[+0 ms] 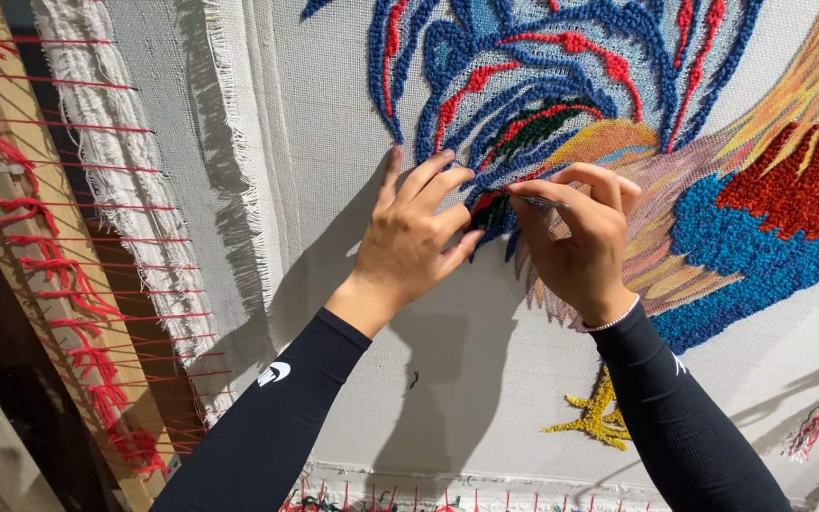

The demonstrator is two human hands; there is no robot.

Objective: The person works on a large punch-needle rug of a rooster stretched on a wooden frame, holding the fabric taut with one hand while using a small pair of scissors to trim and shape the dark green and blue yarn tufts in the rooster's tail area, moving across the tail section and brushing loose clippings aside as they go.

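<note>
White canvas (485, 379) — right hand (580, 246) pinches a needle (537, 200) lying sideways, pointing left; left hand (409, 237) spread open, holding nothing

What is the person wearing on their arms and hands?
Both arms are covered by tight, dark navy, almost black sleeves that stop at the wrists. The left sleeve has a small white logo mark on the forearm, and the right sleeve has a tiny white mark too. The right wrist wears a thin white beaded bracelet. The left hand and right hand are bare, with no gloves.

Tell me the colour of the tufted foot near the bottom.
Yellow, the tufted foot, best in the head view.
</note>
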